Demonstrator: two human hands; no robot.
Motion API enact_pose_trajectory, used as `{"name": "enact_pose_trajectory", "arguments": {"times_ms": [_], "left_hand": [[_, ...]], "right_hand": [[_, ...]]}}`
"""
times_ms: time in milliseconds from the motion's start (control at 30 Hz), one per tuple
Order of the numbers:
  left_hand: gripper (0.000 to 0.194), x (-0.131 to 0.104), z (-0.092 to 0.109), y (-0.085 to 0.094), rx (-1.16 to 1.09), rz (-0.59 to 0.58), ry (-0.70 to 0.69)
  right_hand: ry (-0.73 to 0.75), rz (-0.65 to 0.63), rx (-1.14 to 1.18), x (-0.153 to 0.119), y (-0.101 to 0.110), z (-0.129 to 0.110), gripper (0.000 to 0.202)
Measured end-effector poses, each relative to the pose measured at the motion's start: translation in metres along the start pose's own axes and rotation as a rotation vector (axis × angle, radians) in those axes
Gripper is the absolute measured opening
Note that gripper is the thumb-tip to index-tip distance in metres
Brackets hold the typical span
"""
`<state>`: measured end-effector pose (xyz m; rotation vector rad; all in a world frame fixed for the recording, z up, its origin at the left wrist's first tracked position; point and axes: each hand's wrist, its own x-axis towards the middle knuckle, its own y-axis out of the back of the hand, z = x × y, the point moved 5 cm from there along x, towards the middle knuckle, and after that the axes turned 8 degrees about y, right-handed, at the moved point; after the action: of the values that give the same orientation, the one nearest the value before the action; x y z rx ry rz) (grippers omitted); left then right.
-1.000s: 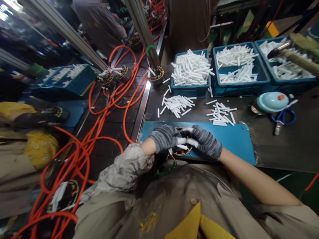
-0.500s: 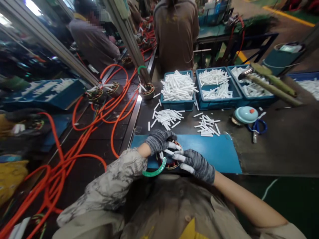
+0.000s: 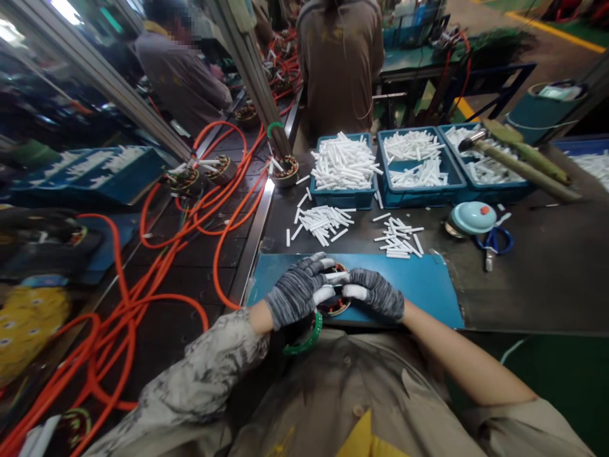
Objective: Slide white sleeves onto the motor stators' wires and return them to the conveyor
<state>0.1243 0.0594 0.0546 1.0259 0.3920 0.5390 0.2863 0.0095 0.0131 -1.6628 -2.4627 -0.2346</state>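
In a grey striped glove with white fingertips, my left hand is closed at the left side of a ring-shaped wound motor stator. A short white tube lies across the top of the stator, its ends at the fingers of both hands. My right hand, gloved alike, is bent in from the right with its fingertips closed at the tube's right end. Fingers cover much of the stator and its copper-red windings. A green curved band hangs below my left hand.
Beneath the stator lies a blue mat. Loose white tubes and a second pile sit beyond it. Blue bins of tubes stand behind. Right are a pale blue round container and blue-handled scissors. Orange hoses run left.
My left hand has turned and shifted, its back now more in view. My right hand has drawn slightly up, fingers more curled. The white tube lies more level, and the green band has swung.
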Motion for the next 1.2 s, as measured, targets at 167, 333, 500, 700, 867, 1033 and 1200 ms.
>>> {"name": "enact_pose_trajectory", "arguments": {"times_ms": [167,333,500,700,867,1033,1200], "left_hand": [[0.043,-0.001,-0.001,0.001,-0.283,-0.101,-0.057],[0.047,0.000,-0.019,-0.014,-0.408,-0.151,-0.012],[0.049,0.001,-0.025,-0.014,-0.432,-0.231,-0.040],[0.052,0.010,-0.006,-0.004,-0.133,-0.254,-0.082],[0.057,0.033,0.017,-0.016,0.119,-0.239,-0.097],[0.051,0.057,0.023,-0.031,0.048,-0.263,-0.079],[0.030,0.052,0.002,-0.018,-0.139,-0.098,0.150]], "right_hand": [[-0.010,0.006,-0.193,0.004,-0.002,0.001,0.031],[0.009,0.109,-0.543,0.002,-0.002,-0.001,0.033],[0.079,0.006,-0.471,-0.001,0.000,-0.010,0.027],[0.010,0.095,-0.555,-0.003,-0.001,-0.009,0.018],[0.019,0.163,-0.388,-0.014,0.007,-0.001,0.023],[-0.001,0.241,-0.130,-0.027,0.018,0.009,0.026],[-0.051,0.341,-0.439,-0.028,0.048,0.007,0.023]]}}
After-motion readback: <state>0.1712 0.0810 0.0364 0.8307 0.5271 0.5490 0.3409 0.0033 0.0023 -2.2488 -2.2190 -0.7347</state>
